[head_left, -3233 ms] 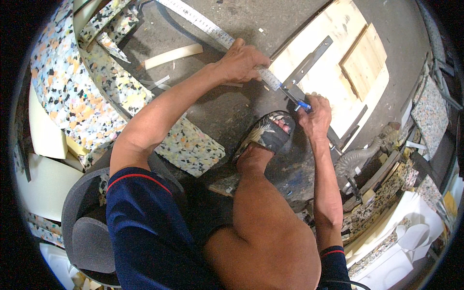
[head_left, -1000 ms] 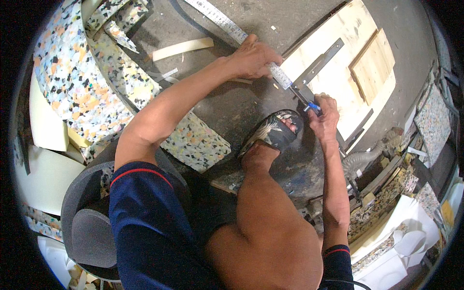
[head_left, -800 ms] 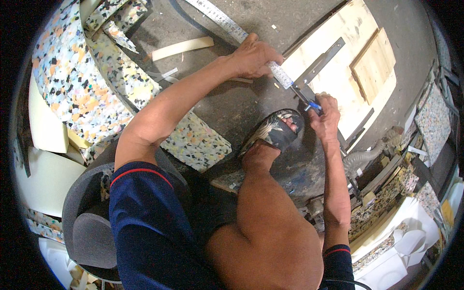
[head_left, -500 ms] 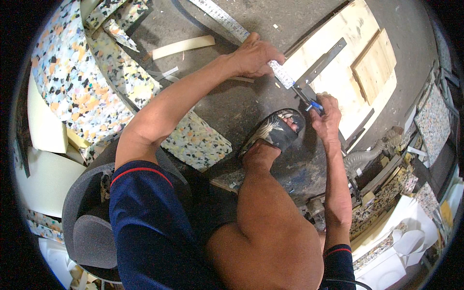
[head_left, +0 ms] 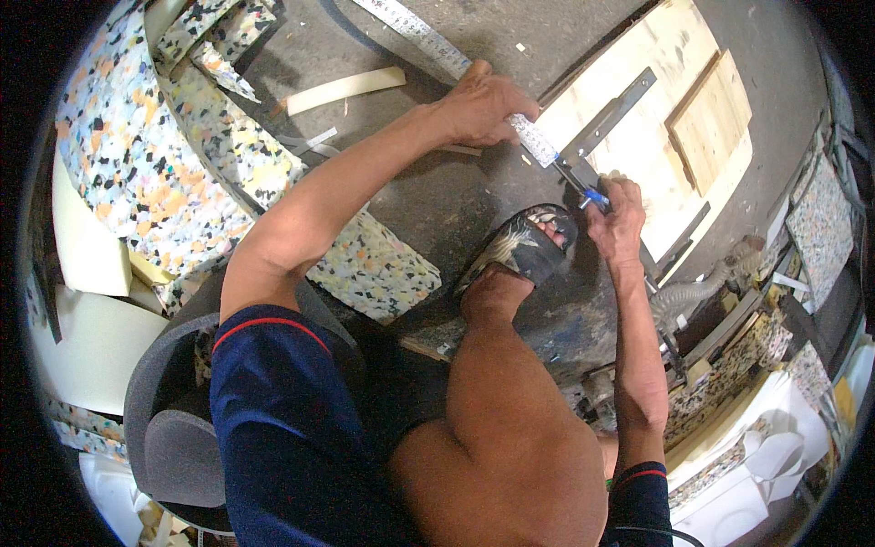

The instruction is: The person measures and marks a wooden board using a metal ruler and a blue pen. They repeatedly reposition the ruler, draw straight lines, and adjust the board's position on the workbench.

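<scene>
My left hand (head_left: pixel 488 107) is closed around a long narrow white speckled strip (head_left: pixel 415 35). The strip runs from the top edge, under my fingers, to a short end just past them. Dark thin metal parts (head_left: pixel 570 171) continue from that end toward my right hand (head_left: pixel 617 217). That hand has its fingers curled in a pinch on a small blue piece (head_left: pixel 596 198) with a metal pin; its exact kind is unclear. Close by, a dark flat metal bar (head_left: pixel 609 113) with holes lies over a pale wooden board (head_left: pixel 638 146). A smaller wood panel (head_left: pixel 706 123) rests on the board.
Speckled foam sheets (head_left: pixel 137 155) and a dark grey foam roll (head_left: pixel 187 447) crowd the left side. A cream foam strip (head_left: pixel 346 89) lies on the floor. My sandalled foot (head_left: pixel 524 242) stands between my arms. A ribbed hose (head_left: pixel 697 294) and foam scraps (head_left: pixel 729 465) fill the lower right.
Both hands keep their grips and hardly move. The view has shifted very slightly; the strip, the metal parts and the board stay in the same arrangement.
</scene>
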Motion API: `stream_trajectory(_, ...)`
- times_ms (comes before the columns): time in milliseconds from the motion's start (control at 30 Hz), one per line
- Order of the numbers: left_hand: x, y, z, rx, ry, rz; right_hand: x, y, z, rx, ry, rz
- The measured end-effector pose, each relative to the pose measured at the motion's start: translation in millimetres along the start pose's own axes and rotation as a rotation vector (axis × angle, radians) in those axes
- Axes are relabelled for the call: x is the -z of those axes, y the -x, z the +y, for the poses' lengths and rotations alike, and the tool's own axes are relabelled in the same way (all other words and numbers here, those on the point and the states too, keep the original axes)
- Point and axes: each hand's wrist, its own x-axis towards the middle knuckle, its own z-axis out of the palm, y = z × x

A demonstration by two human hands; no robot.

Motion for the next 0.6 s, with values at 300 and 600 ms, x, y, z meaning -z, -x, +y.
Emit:
stream_trajectory(300,2,0,-1,0.015,0.004,-0.016,0,-1,-8,0.057,0.04,0.057)
stream_trajectory(600,4,-3,1,0.023,-0.022,-0.049,1,1,-12,0.046,0.019,0.069)
